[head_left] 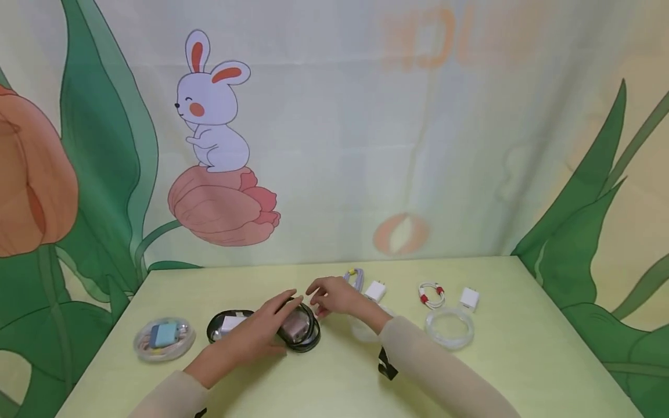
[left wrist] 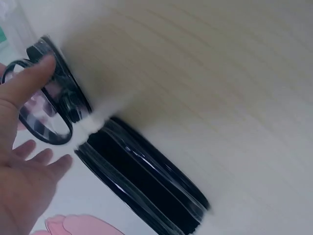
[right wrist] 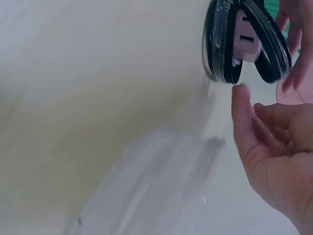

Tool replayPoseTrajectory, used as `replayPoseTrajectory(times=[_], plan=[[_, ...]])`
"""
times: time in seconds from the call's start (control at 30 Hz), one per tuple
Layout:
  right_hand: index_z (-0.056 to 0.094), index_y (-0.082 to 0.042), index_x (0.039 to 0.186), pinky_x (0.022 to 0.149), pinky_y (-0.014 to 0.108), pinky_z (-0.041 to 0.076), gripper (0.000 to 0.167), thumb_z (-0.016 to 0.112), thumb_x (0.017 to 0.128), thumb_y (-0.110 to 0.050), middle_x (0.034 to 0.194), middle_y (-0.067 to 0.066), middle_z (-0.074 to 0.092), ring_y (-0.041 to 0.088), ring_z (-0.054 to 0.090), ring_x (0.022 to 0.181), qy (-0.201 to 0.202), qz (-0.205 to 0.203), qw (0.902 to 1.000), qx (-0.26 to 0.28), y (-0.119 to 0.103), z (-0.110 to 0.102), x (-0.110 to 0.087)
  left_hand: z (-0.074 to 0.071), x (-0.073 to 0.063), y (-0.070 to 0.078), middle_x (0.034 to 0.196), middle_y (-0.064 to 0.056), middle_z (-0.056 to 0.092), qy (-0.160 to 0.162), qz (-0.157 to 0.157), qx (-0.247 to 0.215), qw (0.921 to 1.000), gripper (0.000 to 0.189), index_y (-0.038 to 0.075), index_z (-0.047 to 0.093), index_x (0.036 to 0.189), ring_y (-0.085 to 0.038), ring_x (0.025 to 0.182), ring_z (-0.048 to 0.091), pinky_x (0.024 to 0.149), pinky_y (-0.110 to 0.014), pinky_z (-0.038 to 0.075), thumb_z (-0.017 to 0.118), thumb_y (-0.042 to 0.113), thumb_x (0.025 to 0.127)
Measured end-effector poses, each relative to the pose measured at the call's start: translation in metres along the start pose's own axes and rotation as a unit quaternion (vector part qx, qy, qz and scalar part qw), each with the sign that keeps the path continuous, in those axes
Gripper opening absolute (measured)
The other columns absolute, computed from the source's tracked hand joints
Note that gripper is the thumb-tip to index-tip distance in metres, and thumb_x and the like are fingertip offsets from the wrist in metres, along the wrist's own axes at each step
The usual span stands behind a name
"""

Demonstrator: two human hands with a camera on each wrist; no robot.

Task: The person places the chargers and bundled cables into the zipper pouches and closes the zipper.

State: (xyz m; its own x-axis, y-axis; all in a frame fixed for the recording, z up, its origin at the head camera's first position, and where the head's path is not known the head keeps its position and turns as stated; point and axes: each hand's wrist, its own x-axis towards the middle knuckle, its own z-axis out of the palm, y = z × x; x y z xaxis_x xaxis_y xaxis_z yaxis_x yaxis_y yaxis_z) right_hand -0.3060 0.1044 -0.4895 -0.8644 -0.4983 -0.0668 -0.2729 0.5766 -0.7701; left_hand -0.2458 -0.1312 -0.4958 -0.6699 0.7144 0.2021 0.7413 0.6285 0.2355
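Note:
A round clear case with black rims (head_left: 312, 343) stands partly open like a clamshell in the middle of the table. Inside it sits a pinkish charger plug (head_left: 297, 327), its slot showing in the right wrist view. My left hand (head_left: 256, 334) is at this case from the left; its thumb (left wrist: 36, 78) lies across the lid ring in the left wrist view, other fingers spread beside it. On the other side, my right hand (head_left: 334, 295) holds nothing, its fingers loosely bent and a fingertip (right wrist: 240, 93) just below the case edge in the right wrist view.
Left of it lie a second black-rimmed case (head_left: 211, 332) with a white charger (head_left: 230, 324) and a clear case (head_left: 180, 351) with a blue charger (head_left: 165, 335). Rightward are a purple cable (head_left: 359, 280), white chargers (head_left: 375, 290), a white cable with red bands (head_left: 431, 295) and clear round cases (head_left: 450, 346).

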Motion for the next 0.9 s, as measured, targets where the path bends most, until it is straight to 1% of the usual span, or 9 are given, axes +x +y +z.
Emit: replayPoseTrajectory(times=[0.1,0.2,0.33,0.47,0.57,0.67,0.73,0.83,0.9], plan=[[0.065,0.003,0.123,0.068,0.032,0.061,0.024,0.056,0.101,0.0,0.105,0.019,0.072,0.029,0.075,0.082,0.013,-0.007,0.9998,0.014,0.0,-0.008,-0.005,-0.003,-0.004,-0.004,0.153,-0.022,0.038,0.005,0.031,0.027,0.9991,0.088,0.005,0.043,0.147,-0.039,0.139,0.041,0.105,-0.049,0.048,0.091,0.006,0.073],[0.065,0.005,0.123,0.07,0.034,0.061,0.025,0.055,0.1,0.003,0.108,0.023,0.071,0.033,0.074,0.087,0.032,-0.019,0.9993,0.009,0.0,-0.015,-0.007,-0.004,-0.003,-0.006,0.151,-0.02,0.042,-0.01,0.056,0.043,0.9974,0.075,0.009,0.05,0.141,-0.036,0.138,0.043,0.106,-0.047,0.047,0.085,-0.002,0.076],[0.065,0.003,0.125,0.073,0.035,0.061,0.026,0.054,0.101,0.001,0.111,0.021,0.071,0.028,0.074,0.088,0.032,-0.035,0.9988,-0.013,-0.001,-0.018,-0.007,-0.004,0.002,-0.006,0.15,-0.015,0.045,-0.047,0.083,0.057,0.9938,0.071,0.01,0.053,0.143,-0.033,0.136,0.046,0.107,-0.047,0.046,0.077,-0.006,0.079],[0.065,0.0,0.126,0.071,0.027,0.059,0.026,0.056,0.101,-0.001,0.114,0.018,0.071,0.021,0.073,0.089,0.02,-0.042,0.9981,-0.042,-0.004,-0.018,-0.008,-0.003,0.007,-0.005,0.143,-0.01,0.053,-0.062,0.084,0.085,0.991,0.063,0.013,0.056,0.142,-0.03,0.13,0.051,0.105,-0.047,0.047,0.076,-0.002,0.085],[0.065,-0.001,0.126,0.071,0.025,0.057,0.027,0.057,0.1,0.0,0.114,0.017,0.072,0.021,0.073,0.092,0.015,-0.058,0.9955,-0.073,-0.006,-0.018,-0.009,-0.002,0.011,-0.001,0.127,-0.006,0.059,-0.048,0.075,0.133,0.9871,0.053,0.015,0.062,0.135,-0.026,0.116,0.056,0.094,-0.043,0.05,0.082,0.011,0.085],[0.067,-0.002,0.121,0.076,0.026,0.056,0.025,0.06,0.098,0.001,0.112,0.014,0.073,0.022,0.072,0.097,0.017,-0.083,0.9896,-0.117,-0.007,-0.018,-0.01,0.003,0.014,0.005,0.103,-0.003,0.056,-0.03,0.035,0.185,0.9817,0.045,0.015,0.066,0.118,-0.022,0.094,0.053,0.078,-0.038,0.048,0.085,0.034,0.082],[0.068,-0.004,0.117,0.081,0.028,0.056,0.021,0.062,0.097,0.0,0.111,0.012,0.073,0.022,0.071,0.1,0.016,-0.093,0.986,-0.138,-0.007,-0.017,-0.012,0.009,0.017,0.01,0.092,-0.002,0.051,-0.019,-0.015,0.21,0.9774,0.045,0.015,0.065,0.105,-0.021,0.084,0.049,0.071,-0.037,0.045,0.083,0.048,0.081],[0.072,-0.009,0.104,0.089,0.032,0.055,0.011,0.067,0.095,-0.004,0.111,0.008,0.072,0.022,0.069,0.105,0.008,-0.103,0.9759,-0.192,-0.006,-0.015,-0.015,0.017,0.02,0.018,0.088,-0.005,0.049,-0.01,-0.104,0.228,0.968,0.057,0.009,0.063,0.098,-0.024,0.082,0.049,0.07,-0.04,0.045,0.075,0.063,0.082],[0.074,-0.012,0.096,0.098,0.035,0.05,0.004,0.071,0.093,-0.01,0.114,0.006,0.071,0.022,0.065,0.113,-0.001,-0.107,0.9625,-0.249,-0.006,-0.011,-0.018,0.021,0.021,0.022,0.091,-0.008,0.051,-0.003,-0.146,0.232,0.9615,0.067,0.004,0.062,0.101,-0.028,0.085,0.051,0.071,-0.043,0.047,0.073,0.067,0.081]])
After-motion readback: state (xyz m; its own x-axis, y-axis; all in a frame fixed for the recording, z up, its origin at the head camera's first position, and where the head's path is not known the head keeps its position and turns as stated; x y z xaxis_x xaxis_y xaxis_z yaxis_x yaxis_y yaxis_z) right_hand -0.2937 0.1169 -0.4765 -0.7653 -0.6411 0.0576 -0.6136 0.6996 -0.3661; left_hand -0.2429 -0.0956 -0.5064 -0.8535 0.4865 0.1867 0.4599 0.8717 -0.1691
